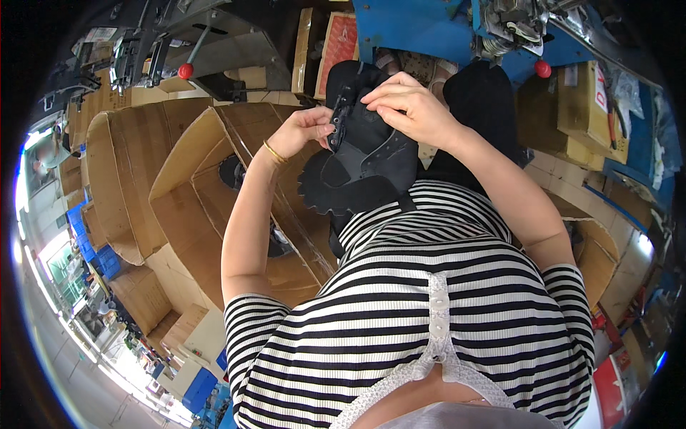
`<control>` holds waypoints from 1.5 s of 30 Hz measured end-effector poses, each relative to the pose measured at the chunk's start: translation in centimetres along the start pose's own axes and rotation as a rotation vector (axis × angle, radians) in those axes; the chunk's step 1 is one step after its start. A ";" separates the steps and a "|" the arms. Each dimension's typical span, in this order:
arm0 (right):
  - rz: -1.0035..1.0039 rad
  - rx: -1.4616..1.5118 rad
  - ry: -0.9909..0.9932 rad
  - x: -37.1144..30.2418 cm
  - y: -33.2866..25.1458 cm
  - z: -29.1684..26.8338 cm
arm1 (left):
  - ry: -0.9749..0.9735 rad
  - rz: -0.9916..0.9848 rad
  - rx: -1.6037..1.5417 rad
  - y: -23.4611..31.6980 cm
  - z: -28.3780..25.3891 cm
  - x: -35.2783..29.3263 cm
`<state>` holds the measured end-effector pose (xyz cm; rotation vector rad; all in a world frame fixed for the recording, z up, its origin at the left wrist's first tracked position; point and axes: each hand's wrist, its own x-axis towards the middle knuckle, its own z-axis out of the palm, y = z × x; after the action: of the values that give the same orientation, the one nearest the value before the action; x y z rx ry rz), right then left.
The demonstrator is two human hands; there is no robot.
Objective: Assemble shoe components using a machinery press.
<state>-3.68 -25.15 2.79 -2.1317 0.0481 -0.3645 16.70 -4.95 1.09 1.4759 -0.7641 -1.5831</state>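
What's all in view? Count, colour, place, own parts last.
Boot: 1, black, between the hands, above the lap
Open cardboard boxes: several, brown, mostly left, one right
Items in box: at least 2, dark, left; kind unclear
Ball knobs: 2, red, upper left and upper right
Machine frame: 1, blue, top, right of centre
Bins: several, blue, far left
Background clutter: uncounted, mixed, edges; too small to tell
Striped top: 1, black and white, worn
Bracelet: 1, gold-coloured, left wrist
Left hand: 1, bare, fingers pinching boot's eyelet edge
Right hand: 1, bare, fingers at boot's upper
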 end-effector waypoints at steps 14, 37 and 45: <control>-0.025 -0.032 0.037 0.5 0.8 0.4 | -0.007 1.133 1.744 8.5 0.9 2.2; 1.056 -1.349 0.430 -21.4 9.0 -34.0 | 0.049 -0.006 0.056 5.6 14.1 1.6; 0.804 -1.275 0.129 -25.1 12.2 -38.8 | 0.214 -0.065 -0.033 6.1 17.2 1.1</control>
<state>-37.08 -59.08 6.72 -3.0014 1.5041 0.0798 0.77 -10.54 7.97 1.6289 -0.5697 -1.4489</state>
